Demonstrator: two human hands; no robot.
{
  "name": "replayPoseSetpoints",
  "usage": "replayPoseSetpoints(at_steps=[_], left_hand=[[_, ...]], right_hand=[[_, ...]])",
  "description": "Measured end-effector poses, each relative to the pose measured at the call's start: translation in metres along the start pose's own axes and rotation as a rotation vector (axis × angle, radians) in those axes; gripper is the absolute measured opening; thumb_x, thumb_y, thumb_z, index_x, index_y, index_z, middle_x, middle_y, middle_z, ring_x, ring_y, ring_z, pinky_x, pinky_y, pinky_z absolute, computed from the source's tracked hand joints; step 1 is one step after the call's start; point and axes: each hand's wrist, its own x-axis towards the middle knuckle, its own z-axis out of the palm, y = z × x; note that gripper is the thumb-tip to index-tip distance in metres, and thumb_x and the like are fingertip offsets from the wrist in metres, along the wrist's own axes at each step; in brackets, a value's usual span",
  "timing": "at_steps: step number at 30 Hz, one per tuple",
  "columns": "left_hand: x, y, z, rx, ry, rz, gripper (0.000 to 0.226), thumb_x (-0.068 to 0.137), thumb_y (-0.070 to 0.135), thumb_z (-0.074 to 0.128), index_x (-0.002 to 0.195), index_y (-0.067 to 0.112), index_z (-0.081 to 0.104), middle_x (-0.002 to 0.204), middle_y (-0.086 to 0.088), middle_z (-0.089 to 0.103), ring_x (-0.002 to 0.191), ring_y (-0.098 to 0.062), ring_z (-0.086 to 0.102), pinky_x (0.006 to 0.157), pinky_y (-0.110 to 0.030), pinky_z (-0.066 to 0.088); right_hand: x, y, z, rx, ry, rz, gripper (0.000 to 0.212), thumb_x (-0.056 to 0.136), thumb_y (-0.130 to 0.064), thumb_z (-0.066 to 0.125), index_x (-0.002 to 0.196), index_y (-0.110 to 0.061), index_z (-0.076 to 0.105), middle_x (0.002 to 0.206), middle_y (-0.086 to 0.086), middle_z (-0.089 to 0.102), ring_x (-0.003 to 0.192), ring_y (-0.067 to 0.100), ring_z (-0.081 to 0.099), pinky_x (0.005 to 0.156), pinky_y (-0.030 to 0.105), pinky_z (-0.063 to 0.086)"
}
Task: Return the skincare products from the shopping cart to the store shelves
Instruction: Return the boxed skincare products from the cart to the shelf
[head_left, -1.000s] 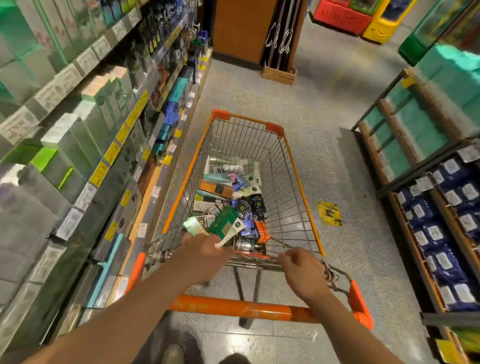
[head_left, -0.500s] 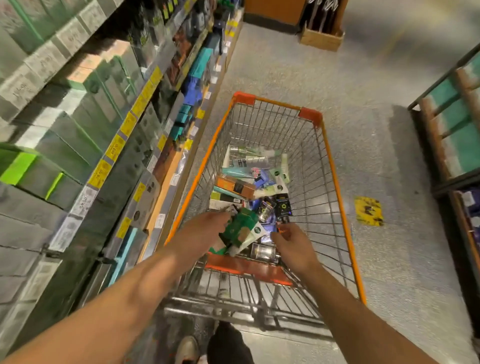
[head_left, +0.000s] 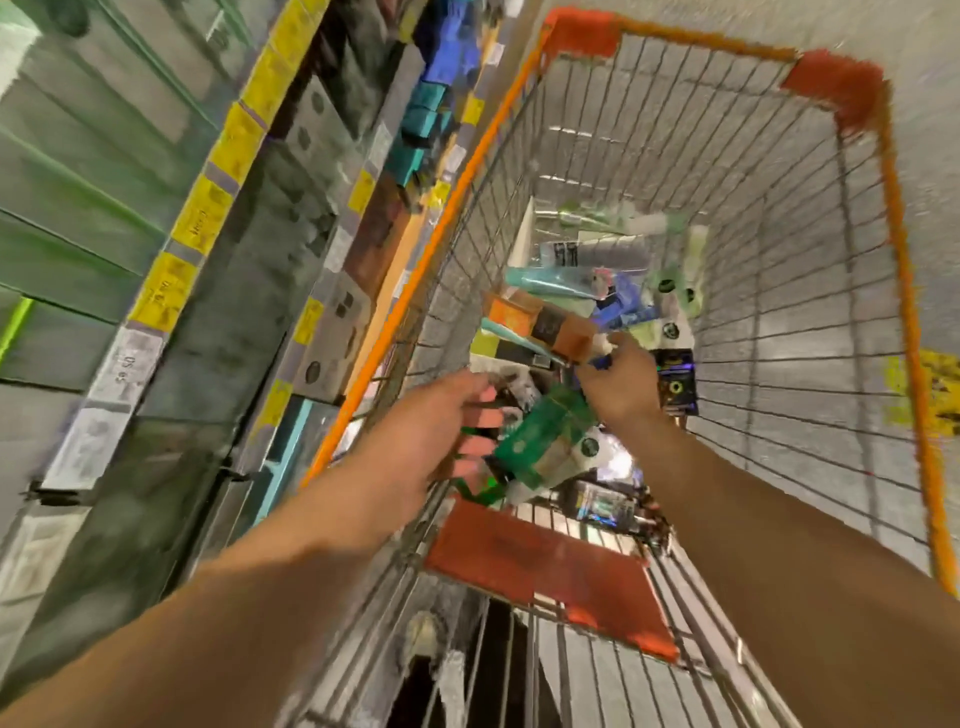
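A green carton (head_left: 545, 439) with a pale end sits in the left hand (head_left: 431, 431), fingers curled round it, above the wire shopping cart (head_left: 779, 322). At one o'clock from it the right hand (head_left: 623, 382) pinches a small white-tipped item (head_left: 602, 345) — blurred — over mixed boxes and tubes (head_left: 597, 275). Shelves (head_left: 208, 218) with yellow labels stand at nine o'clock.

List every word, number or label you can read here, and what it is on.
None reads with certainty; the frame is motion-blurred.
White price tag on the shelf edge: perhaps "50", unsure.
Yellow price tags: blurred.
Green product in the left hand: round logo, unreadable.
Black box in the shopping cart: unreadable.
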Motion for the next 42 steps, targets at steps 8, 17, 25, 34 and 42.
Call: replayPoseSetpoints(at_steps=[8, 17, 25, 34, 42], left_hand=[[0.026, -0.014, -0.017, -0.079, 0.068, -0.086, 0.026, 0.103, 0.038, 0.052, 0.095, 0.020, 0.068, 0.088, 0.000, 0.071, 0.062, -0.017, 0.060, 0.063, -0.028, 0.047], [0.016, -0.021, -0.015, -0.031, 0.076, -0.044, 0.023, 0.102, 0.036, 0.056, 0.107, 0.019, 0.071, 0.099, -0.003, 0.077, 0.074, -0.019, 0.066, 0.070, -0.035, 0.051], [-0.009, -0.015, -0.004, 0.002, 0.063, -0.025, 0.020, 0.105, 0.030, 0.052, 0.111, 0.017, 0.066, 0.094, -0.002, 0.069, 0.069, -0.016, 0.055, 0.059, -0.028, 0.044], [-0.071, -0.007, -0.005, -0.130, 0.017, 0.051, 0.033, 0.103, 0.033, 0.054, 0.129, 0.014, 0.061, 0.116, -0.012, 0.064, 0.089, -0.025, 0.054, 0.057, -0.028, 0.041], [-0.144, -0.006, -0.045, -0.266, -0.079, 0.252, 0.035, 0.102, 0.044, 0.058, 0.130, 0.023, 0.061, 0.128, -0.004, 0.061, 0.103, -0.024, 0.061, 0.084, -0.031, 0.053]], right_hand=[[0.047, -0.014, 0.035, 0.099, -0.101, 0.090, 0.065, 0.073, -0.018, 0.087, 0.127, -0.005, 0.054, 0.119, 0.010, 0.064, 0.107, 0.026, 0.063, 0.087, 0.027, 0.049], [0.040, -0.015, 0.040, -0.062, -0.040, 0.145, 0.070, 0.072, -0.052, 0.084, 0.131, -0.021, 0.060, 0.125, 0.014, 0.056, 0.117, 0.034, 0.055, 0.100, 0.044, 0.051], [-0.021, -0.004, 0.026, 0.401, -0.023, 0.258, 0.056, 0.088, -0.046, 0.074, 0.130, -0.014, 0.057, 0.111, 0.005, 0.065, 0.100, 0.027, 0.064, 0.078, 0.040, 0.055], [-0.125, -0.025, -0.027, 0.860, -0.034, 0.344, 0.040, 0.085, -0.029, 0.081, 0.110, -0.002, 0.065, 0.084, 0.010, 0.072, 0.064, 0.019, 0.069, 0.064, 0.031, 0.058], [-0.277, -0.102, -0.078, 1.100, -0.067, 0.204, 0.035, 0.096, -0.021, 0.070, 0.117, 0.007, 0.063, 0.065, 0.010, 0.065, 0.054, 0.020, 0.062, 0.056, 0.032, 0.053]])
